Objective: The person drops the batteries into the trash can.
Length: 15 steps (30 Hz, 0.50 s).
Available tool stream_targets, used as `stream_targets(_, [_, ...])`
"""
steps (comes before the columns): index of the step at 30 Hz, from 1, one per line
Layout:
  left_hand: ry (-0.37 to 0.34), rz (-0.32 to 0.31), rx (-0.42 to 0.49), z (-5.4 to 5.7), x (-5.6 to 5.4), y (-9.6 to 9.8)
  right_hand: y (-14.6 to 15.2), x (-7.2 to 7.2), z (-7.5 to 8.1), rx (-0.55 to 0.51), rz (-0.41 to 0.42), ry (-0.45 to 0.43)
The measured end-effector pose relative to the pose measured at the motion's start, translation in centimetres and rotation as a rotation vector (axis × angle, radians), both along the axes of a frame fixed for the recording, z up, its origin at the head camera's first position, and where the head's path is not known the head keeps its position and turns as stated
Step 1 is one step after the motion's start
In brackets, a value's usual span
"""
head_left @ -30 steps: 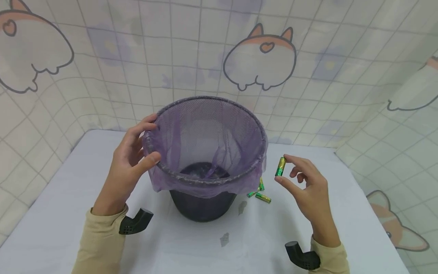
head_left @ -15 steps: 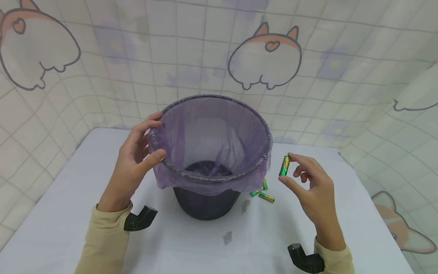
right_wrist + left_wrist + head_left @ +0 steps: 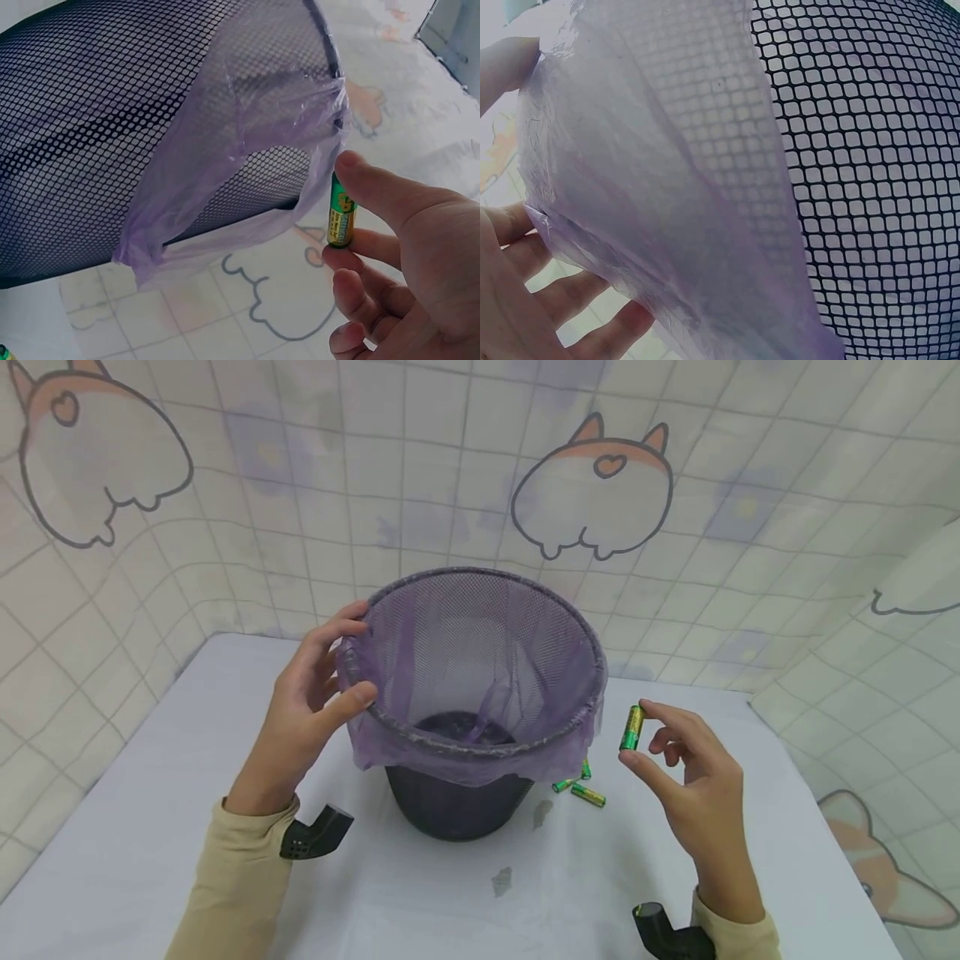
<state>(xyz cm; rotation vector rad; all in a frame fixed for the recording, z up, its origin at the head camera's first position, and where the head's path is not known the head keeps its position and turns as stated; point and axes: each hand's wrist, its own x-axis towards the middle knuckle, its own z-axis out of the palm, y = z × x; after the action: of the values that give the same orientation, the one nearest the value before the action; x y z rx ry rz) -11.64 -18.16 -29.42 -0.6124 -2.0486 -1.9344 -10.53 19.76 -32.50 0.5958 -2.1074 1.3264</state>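
A dark mesh wastebasket (image 3: 461, 814) stands on the white table, lined with a thin purple plastic bag (image 3: 465, 770) folded over its rim. My left hand (image 3: 303, 714) grips the rim at the left, thumb on the near side and fingers farther back. The left wrist view shows these fingers against the liner (image 3: 652, 172). Right of the basket, my right hand (image 3: 697, 777) holds a green and gold battery (image 3: 632, 728) by its two ends, between thumb and fingertip. In the right wrist view this battery (image 3: 342, 214) hangs just beside the bag-covered rim, apart from it.
Several more batteries (image 3: 588, 796) lie on the table (image 3: 420, 902) at the basket's right side, partly hidden by the bag. Two grey patches (image 3: 502, 882) mark the tabletop in front. A tile-patterned curtain (image 3: 435, 485) with cartoon animals surrounds the table at the back and sides.
The head view has turned slightly left, so everything sits farther right in it. Both hands keep their holds on the wastebasket rim and the battery.
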Motion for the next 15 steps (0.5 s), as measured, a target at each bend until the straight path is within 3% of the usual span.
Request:
stream_targets(8, [0.001, 0.001, 0.006, -0.1, 0.0, 0.0, -0.4, -0.3, 0.7, -0.012, 0.037, 0.038])
stream_targets(15, [-0.002, -0.009, 0.021, -0.1, 0.0, 0.2, -0.6, -0.4, 1.3, 0.012, 0.02, 0.033])
